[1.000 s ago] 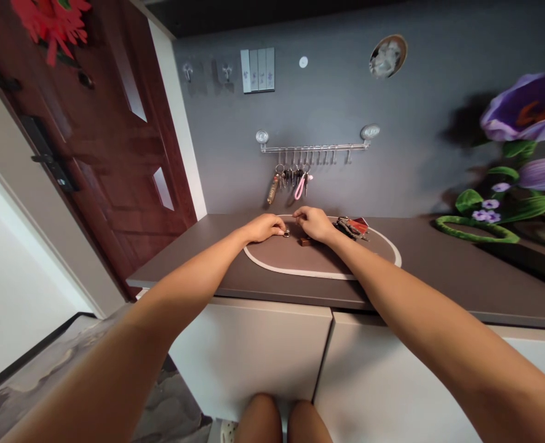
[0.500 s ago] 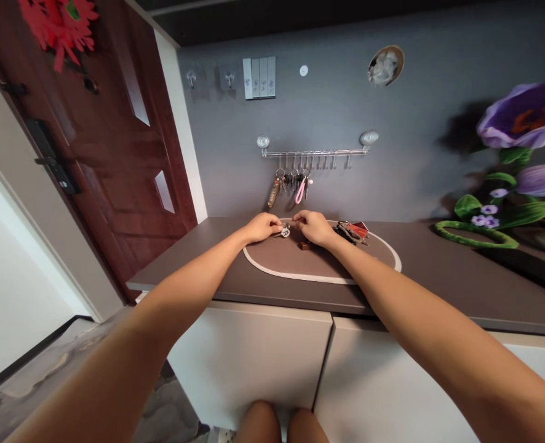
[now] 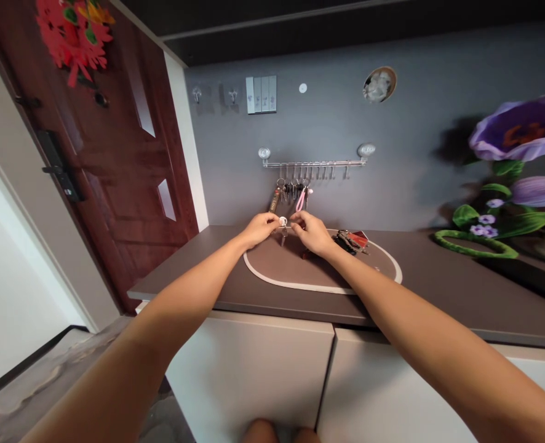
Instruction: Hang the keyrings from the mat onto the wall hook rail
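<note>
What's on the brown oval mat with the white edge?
There's a dark, tangled bundle with a flat red piece, and a small reddish-brown block. The right hand partly covers the block, hiding anything underneath.

Keyring (image 3: 283,221) now up off the mat (image 3: 277,264), in the left fingers (image 3: 273,217).

I saw held keys (image 3: 283,224) near the far edge of the mat (image 3: 277,267), a bundle (image 3: 350,241) on its right half, hanging keys (image 3: 293,191) on the rail (image 3: 316,163) behind, door (image 3: 115,178) left, flowers (image 3: 515,136) right.
</note>
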Available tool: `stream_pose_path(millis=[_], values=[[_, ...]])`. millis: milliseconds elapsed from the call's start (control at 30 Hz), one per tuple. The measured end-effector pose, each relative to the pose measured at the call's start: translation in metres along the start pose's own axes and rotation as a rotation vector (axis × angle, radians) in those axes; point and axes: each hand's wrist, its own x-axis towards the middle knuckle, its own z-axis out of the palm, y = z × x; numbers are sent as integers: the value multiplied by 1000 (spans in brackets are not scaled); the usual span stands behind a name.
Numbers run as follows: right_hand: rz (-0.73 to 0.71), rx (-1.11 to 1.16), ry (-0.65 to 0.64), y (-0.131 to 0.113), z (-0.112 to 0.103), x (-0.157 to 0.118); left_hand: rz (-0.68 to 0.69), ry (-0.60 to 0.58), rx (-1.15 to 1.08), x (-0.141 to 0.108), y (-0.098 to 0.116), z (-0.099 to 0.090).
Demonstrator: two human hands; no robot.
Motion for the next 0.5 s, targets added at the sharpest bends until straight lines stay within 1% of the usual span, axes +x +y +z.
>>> stream_pose_path(millis=[133, 267, 500], values=[[-16, 63, -10, -3, 2, -1, 15, -37, -89, -1, 5, 1], [-12, 103, 24, -5, 1, -2, 21, -21, -166, -2, 8, 2], [-23, 75, 25, -9, 1, -4, 35, -1, -228, -1, 9, 2]])
